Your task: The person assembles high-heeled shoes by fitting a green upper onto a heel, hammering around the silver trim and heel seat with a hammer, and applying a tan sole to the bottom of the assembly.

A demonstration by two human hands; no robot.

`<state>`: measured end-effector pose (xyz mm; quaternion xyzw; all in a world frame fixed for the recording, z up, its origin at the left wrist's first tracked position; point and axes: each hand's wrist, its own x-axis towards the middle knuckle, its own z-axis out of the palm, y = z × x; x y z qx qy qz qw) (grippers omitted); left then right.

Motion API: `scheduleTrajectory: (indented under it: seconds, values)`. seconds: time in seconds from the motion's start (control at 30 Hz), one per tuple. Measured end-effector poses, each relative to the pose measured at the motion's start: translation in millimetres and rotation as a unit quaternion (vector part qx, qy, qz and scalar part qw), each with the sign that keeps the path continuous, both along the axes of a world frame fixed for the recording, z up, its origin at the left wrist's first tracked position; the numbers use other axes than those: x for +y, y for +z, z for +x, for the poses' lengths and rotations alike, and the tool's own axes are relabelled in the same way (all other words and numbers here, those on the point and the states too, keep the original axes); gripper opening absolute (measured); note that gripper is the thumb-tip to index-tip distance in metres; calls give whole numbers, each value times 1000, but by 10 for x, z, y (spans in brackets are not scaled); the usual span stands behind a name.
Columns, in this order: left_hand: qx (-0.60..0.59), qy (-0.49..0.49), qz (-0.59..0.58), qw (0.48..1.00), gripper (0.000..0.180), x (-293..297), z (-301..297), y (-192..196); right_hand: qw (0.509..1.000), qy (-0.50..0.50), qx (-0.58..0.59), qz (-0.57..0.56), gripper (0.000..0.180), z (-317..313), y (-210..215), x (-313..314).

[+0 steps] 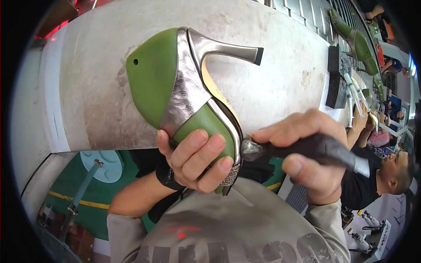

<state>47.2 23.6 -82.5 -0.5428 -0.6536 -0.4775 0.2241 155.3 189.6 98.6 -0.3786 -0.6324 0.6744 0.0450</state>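
Observation:
A silver high-heeled shoe (186,94) lies on its side, fitted over a green shoe last (151,83) with a small round hole. Its slim metallic heel points right, and a glittering band (231,176) crosses the toe part. My left hand (197,160) is closed around the front of the shoe and last. In my right hand (315,153) is a dark-handled hand tool (318,151) with a worn, rounded grey head and a pale metal end. That head meets or nearly touches the sole edge beside my left fingers; exact contact cannot be made out.
The shoe is above a pale, stained worktable (280,83). On the right are a black block (337,76), several syringes (353,94) and a rack with other green lasts (362,46). A co-worker (390,173) sits close by on the right. A light-blue stool (103,165) stands lower left.

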Motion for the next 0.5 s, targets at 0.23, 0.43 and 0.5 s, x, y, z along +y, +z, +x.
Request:
scheduleTrajectory:
  seconds: [0.23,0.43,0.5]
  values:
    - [3,15,31,999,26,60,37,-45,999,43,-10,0,36,-350,-121,300]
    - [-11,23,27,999,27,58,42,-34,998,47,-49,12,35,-602,-114,271]
    - [-21,18,34,999,27,55,60,-38,997,44,-53,33,37,-647,-93,241]
